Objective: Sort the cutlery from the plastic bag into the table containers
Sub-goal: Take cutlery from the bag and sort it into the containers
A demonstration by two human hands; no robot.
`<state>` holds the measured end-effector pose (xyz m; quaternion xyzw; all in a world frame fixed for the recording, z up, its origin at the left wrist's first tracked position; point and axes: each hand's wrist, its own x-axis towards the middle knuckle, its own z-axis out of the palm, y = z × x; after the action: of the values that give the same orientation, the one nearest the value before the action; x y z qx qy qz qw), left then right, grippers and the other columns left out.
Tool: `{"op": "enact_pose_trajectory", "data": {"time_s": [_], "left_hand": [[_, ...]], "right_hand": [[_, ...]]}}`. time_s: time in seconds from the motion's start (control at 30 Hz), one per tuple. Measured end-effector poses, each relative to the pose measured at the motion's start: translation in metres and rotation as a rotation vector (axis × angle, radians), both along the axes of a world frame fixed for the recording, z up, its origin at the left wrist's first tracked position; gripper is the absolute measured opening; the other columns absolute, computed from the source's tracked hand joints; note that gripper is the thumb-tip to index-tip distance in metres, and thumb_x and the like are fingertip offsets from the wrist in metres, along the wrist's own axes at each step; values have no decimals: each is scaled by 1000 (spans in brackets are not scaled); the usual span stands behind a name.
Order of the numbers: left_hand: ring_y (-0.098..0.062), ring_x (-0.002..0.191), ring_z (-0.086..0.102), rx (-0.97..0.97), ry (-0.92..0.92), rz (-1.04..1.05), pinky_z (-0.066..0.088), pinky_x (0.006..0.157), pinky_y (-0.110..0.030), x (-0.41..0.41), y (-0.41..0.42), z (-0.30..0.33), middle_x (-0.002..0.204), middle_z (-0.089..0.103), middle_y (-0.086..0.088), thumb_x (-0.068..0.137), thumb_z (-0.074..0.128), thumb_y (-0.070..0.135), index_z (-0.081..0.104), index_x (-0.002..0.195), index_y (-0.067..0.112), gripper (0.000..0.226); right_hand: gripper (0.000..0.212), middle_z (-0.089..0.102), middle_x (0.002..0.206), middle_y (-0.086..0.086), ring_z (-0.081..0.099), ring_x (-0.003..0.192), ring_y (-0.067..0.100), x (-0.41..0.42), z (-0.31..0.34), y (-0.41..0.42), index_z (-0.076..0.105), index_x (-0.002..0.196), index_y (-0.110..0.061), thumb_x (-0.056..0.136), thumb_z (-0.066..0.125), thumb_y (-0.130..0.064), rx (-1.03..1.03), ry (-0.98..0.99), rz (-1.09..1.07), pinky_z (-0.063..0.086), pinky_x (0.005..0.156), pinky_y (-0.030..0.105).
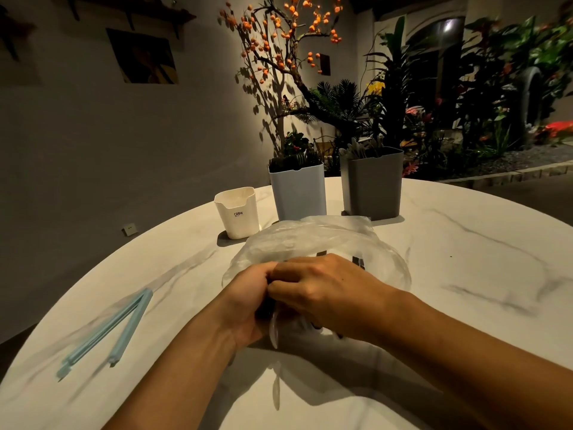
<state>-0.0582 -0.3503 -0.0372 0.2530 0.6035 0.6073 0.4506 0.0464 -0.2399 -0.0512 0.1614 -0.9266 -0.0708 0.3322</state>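
Note:
A clear plastic bag (313, 240) lies in the middle of the white marble table (465, 259), with dark cutlery faintly showing through it. My left hand (248, 302) and my right hand (325, 290) meet at the bag's near end, and both grip its gathered opening. Behind the bag stand three containers. The small white cup (237, 212) looks empty. Dark cutlery fills the light blue container (298, 190), and pale cutlery stands in the grey container (373, 184).
A light blue bag clip (108, 330) lies open on the table at the left. Plants and a tree with orange fruits stand beyond the table's far edge. The table's rim curves away on the left.

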Motion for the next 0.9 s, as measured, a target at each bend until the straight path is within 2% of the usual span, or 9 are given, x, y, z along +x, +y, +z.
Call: {"op": "enact_pose_trajectory", "data": {"time_s": [0.13,0.23,0.33,0.4,0.47,0.6,0.7,0.83,0.9], "left_hand": [[-22,75,70,28,20,-15,60,69,-34,3,-3,3,81,71,-15,101,37,18,80,72,15,52],[-25,85,58,19,-59,32,55,78,-35,2,1,3,90,57,-18,102,37,17,66,84,10,35],[-14,51,43,-88,-106,14,37,44,-20,-4,3,-1,66,42,-7,103,34,25,45,72,16,33],[-10,44,29,-139,12,-68,19,39,-20,-6,2,-3,61,32,0,103,40,35,40,69,20,37],[-10,46,22,-173,170,-167,14,41,-21,-6,-1,-3,61,29,1,101,44,45,40,69,21,40],[-11,48,22,-239,328,-324,19,43,-22,-7,-6,-1,60,31,1,98,42,53,50,74,16,45],[-12,49,27,-198,359,-375,23,45,-23,-8,-8,0,60,35,-1,95,43,53,59,82,13,45],[-11,51,33,-99,340,-365,31,46,-22,-5,-6,-4,63,41,-3,100,38,42,68,102,10,44],[-11,53,34,-69,342,-346,31,47,-20,-5,-5,-7,65,41,-2,101,39,39,69,109,15,39]], "right_hand": [[47,73,100,10,73,84,24,1,-1,2,69,112,-9,68,86,-12,-100,-1,0,59,73,31],[26,72,99,2,70,88,11,2,-2,11,70,110,-15,84,71,-21,-407,39,6,56,78,17],[8,69,95,-8,65,87,5,3,-5,23,65,99,-22,93,61,-24,-764,94,-106,57,77,17],[10,65,87,-10,62,81,7,3,-8,31,61,95,-22,98,53,-27,-883,98,-244,58,72,24],[20,64,83,-9,61,77,8,3,-8,38,62,98,-20,101,45,-32,-980,93,-334,57,68,25],[20,62,84,-7,60,76,12,4,-3,48,58,117,-24,103,45,-29,-1141,97,-427,52,65,24],[36,64,84,-6,61,71,11,4,-1,49,46,138,-24,102,46,-26,-1238,66,-435,49,58,17],[44,65,82,2,61,61,13,6,2,46,33,143,-26,102,47,-18,-1330,44,-365,48,47,18],[47,66,93,2,63,59,17,9,5,42,31,141,-28,101,50,-13,-1333,29,-300,52,48,23]]}}
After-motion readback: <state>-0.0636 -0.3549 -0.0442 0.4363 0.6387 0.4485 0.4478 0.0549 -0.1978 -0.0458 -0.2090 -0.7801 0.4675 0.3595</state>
